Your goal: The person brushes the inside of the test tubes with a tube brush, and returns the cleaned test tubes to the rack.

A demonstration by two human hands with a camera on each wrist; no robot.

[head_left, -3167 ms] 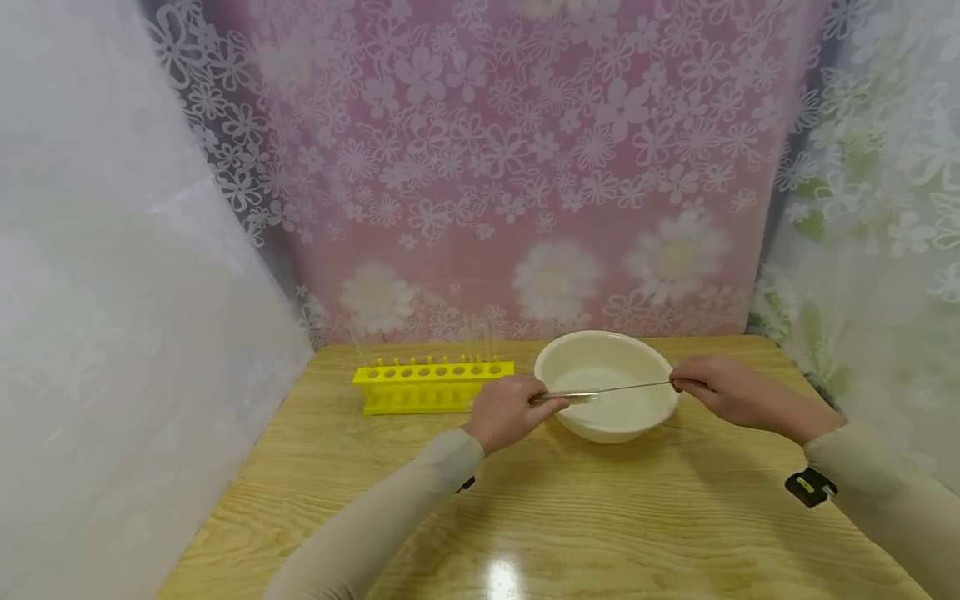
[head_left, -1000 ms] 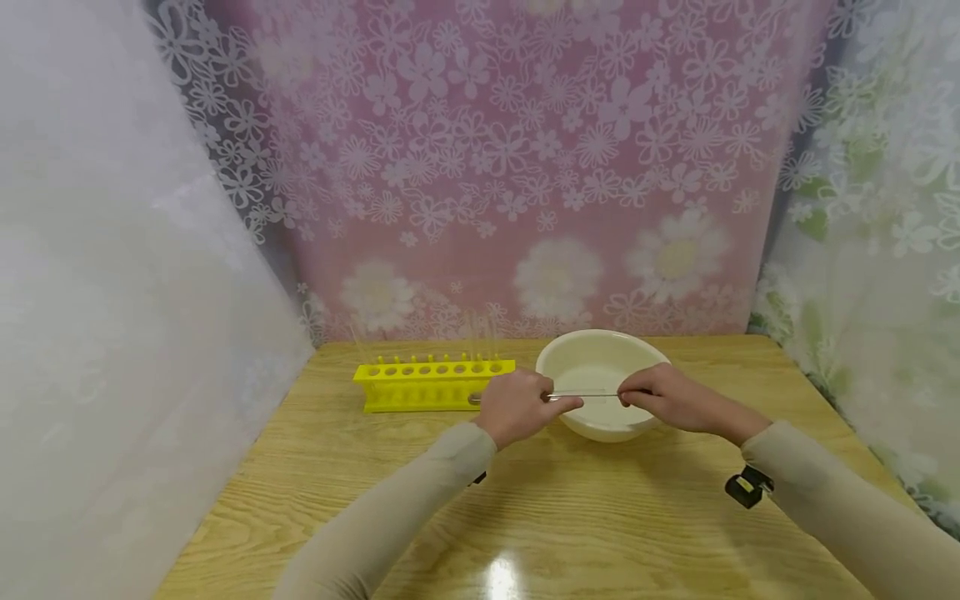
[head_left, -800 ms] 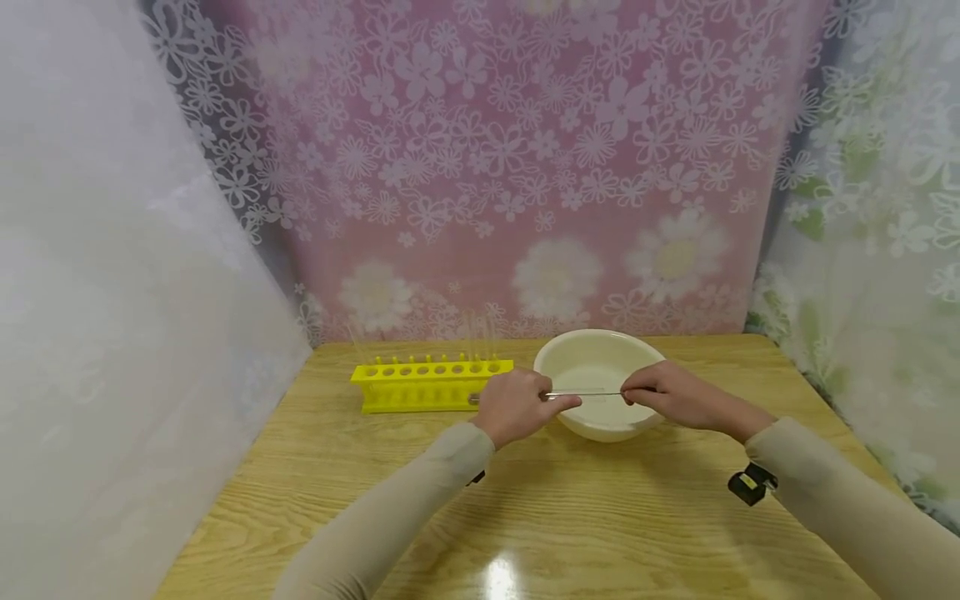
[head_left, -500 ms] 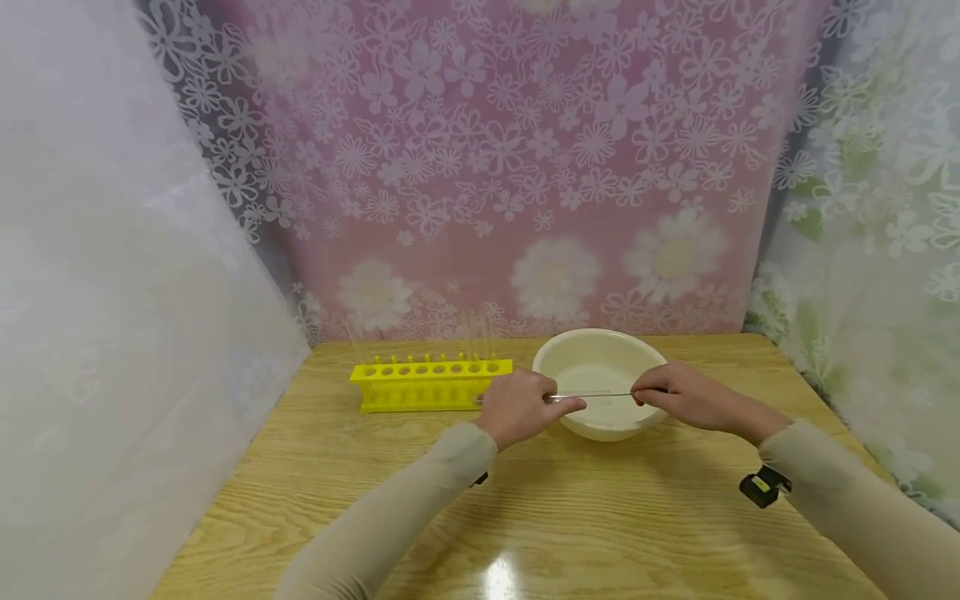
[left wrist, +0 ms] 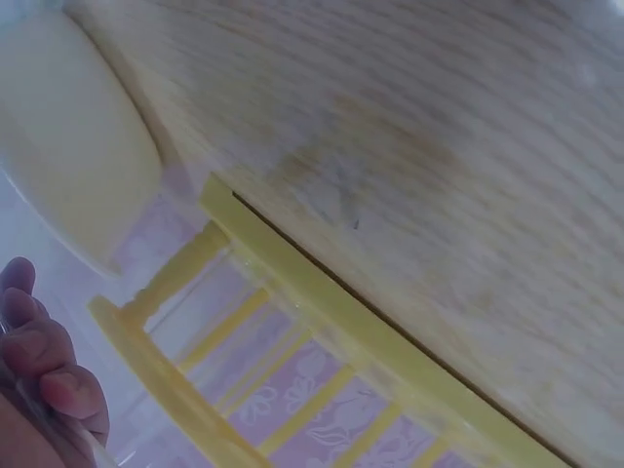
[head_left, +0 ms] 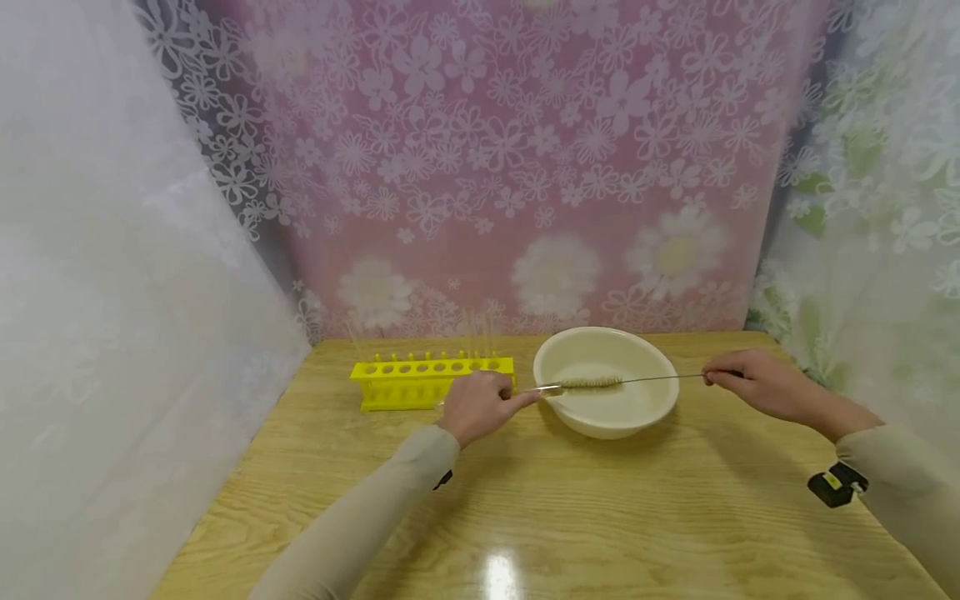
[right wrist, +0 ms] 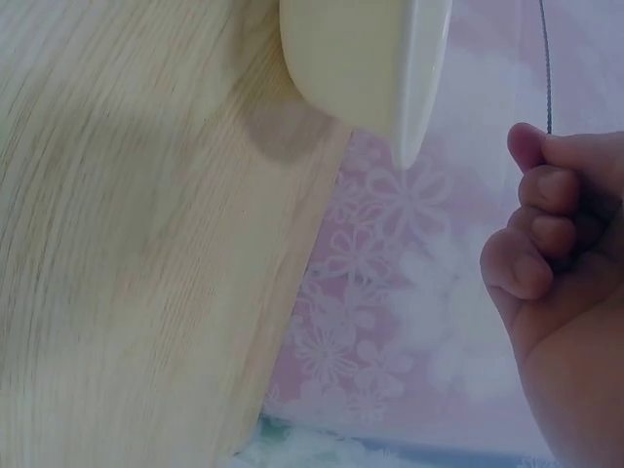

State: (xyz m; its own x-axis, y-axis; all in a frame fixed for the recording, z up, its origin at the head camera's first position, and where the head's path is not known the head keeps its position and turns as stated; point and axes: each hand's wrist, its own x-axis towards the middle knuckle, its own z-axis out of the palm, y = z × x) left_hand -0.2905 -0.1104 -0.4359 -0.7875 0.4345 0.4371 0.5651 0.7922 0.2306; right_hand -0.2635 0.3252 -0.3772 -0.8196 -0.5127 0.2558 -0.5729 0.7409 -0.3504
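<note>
My left hand (head_left: 480, 408) grips a clear glass test tube (head_left: 546, 389) with its mouth toward the right. In the left wrist view its curled fingers (left wrist: 73, 395) lie around the glass. My right hand (head_left: 768, 390) pinches the twisted wire handle of a test tube brush (head_left: 592, 383); the right wrist view shows the wire (right wrist: 547, 78) leaving between thumb and forefinger. The pale bristles show outside the tube, above a cream basin (head_left: 611, 427). Whether the brush tip still sits inside the tube's mouth, I cannot tell.
Left of the basin stands a yellow test tube rack (head_left: 408, 373), with several clear tubes upright in it, at its left end and right part. Everything rests on a wooden table (head_left: 570, 517). Flowered curtains (head_left: 510, 167) hang at the back and sides.
The right hand first moved left, pushing the brush into the tube, then drew back to the right, so the bristles came out. The left hand with the tube shifted slightly left.
</note>
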